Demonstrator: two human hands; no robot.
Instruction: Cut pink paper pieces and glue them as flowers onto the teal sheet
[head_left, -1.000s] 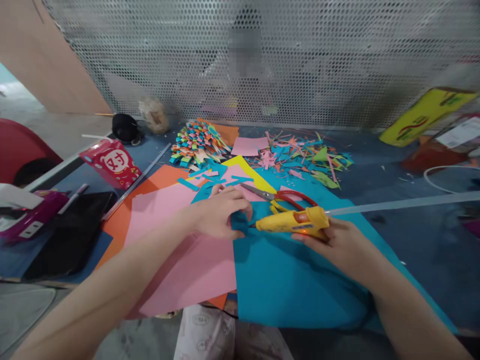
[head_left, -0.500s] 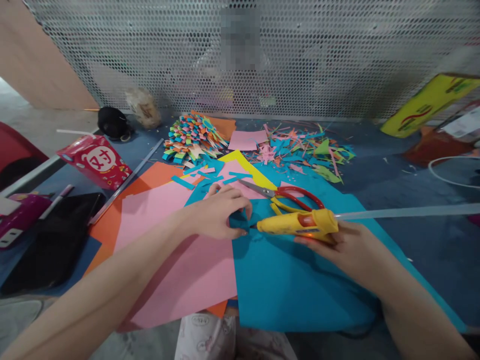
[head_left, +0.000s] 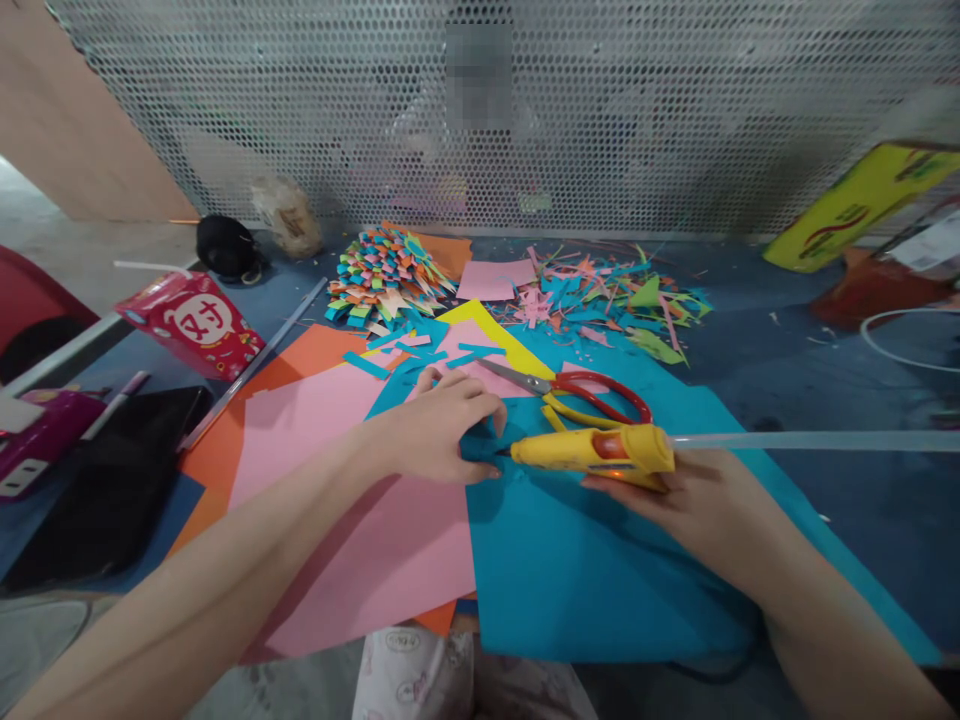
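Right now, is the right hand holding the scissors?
No, the right hand holds the yellow glue gun, while the scissors lie beyond it.

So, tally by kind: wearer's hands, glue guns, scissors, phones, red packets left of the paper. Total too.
Hands: 2, left hand and right hand
Glue gun: 1, yellow
Scissors: 1 pair
Phone: 1, black
Red packet: 1
Total: 6
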